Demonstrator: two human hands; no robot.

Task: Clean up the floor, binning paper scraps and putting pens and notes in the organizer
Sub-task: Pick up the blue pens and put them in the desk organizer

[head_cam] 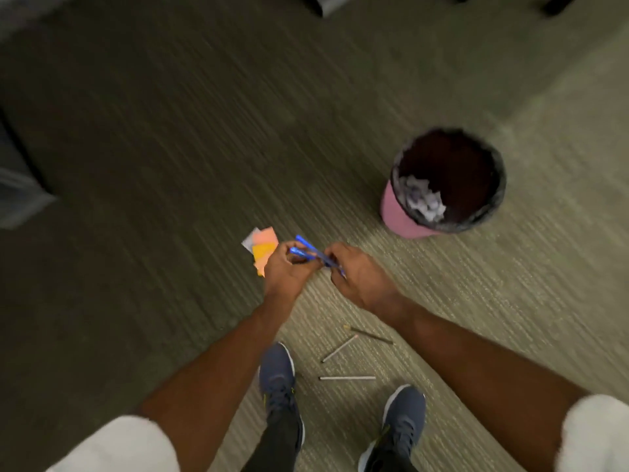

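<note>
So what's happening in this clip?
A person stands on carpet, both hands together on blue pens: left hand, right hand. The left also holds sticky notes. Three pencils lie on the floor by the shoes. Crumpled paper is in the bin. No organizer in view.

Carpet (170, 165), bin (401, 216), three pencils (338, 349)

1 head-worn wide-angle camera looks steeply down from standing height at the carpet (170, 165); shoes (277, 376) at 6 o'clock, bin (401, 216) at 2 o'clock.
</note>
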